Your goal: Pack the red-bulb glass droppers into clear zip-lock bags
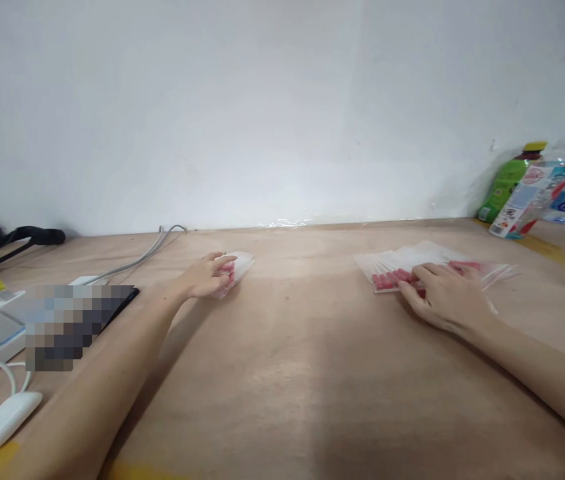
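Observation:
On the wooden table to the left of centre, my left hand (208,277) is closed over a small clear plastic bag (243,265) with pinkish-red pieces inside. Its fingers cover part of the bag. To the right, several similar plastic bags (387,261) lie overlapping in a fan, with short red-pink pieces (391,278) showing in a row along their near edge. My right hand (447,297) rests over this fan with bent fingers, thumb and fingertips gripping at the bags. What lies under the right palm is hidden.
At the left lie a dark flat device (125,303), partly pixelated, a white adapter (5,421) and grey cables (147,255). A black-handled object (37,235) is behind them. Several bottles, including a green one (507,183), stand at the back right by the white wall (282,120).

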Tool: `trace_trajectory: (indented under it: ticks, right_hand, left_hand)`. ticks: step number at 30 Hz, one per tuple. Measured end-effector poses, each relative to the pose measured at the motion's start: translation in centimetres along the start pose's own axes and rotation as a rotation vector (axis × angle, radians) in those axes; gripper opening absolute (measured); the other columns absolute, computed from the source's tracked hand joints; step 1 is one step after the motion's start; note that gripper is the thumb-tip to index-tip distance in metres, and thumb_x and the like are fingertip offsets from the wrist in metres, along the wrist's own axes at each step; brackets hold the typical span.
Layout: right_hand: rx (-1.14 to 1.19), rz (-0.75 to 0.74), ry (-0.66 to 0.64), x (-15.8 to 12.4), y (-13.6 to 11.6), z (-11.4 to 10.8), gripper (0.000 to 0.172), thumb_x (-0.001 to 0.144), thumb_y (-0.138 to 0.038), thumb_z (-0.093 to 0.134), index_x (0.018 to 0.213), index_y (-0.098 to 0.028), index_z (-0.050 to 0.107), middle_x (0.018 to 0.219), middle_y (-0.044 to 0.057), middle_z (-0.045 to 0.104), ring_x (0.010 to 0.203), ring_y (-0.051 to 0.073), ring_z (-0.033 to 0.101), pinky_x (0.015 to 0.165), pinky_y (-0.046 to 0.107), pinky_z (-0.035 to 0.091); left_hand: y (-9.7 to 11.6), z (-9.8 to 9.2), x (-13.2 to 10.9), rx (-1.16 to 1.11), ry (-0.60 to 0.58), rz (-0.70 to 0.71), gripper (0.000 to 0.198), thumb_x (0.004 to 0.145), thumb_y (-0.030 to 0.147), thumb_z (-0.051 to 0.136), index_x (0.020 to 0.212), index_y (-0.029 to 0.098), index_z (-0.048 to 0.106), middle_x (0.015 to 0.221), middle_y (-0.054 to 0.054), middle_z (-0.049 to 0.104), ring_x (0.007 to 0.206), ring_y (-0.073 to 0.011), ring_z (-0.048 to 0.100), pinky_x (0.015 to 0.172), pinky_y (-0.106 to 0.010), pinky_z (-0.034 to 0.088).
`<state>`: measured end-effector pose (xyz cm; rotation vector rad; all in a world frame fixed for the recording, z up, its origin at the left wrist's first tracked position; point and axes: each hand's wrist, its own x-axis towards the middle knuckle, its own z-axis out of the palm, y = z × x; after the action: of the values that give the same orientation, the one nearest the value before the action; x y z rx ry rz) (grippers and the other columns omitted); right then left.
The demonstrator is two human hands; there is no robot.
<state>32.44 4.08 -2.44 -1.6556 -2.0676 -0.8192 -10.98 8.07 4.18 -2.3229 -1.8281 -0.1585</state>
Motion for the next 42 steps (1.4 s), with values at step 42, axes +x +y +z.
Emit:
trace_trajectory:
  ticks: [42]
  right_hand:
    - [0.514,-0.411,0.169,3.6,-9.2,1.2,0.018,0.080,-0.021,0.049,0.068,-0.019,0.062,0.064,0.000,0.063,0.071,0.014,0.051,0.081,0.034,0.023]
  left_hand:
    - [13.8,5.7,1.4,-0.419,0.420,0.736,0.016,0.084,0.020,0.050,0.094,0.019,0.062,0.100,-0.005,0.064,0.095,-0.0178,0.056,0.087,-0.035,0.042]
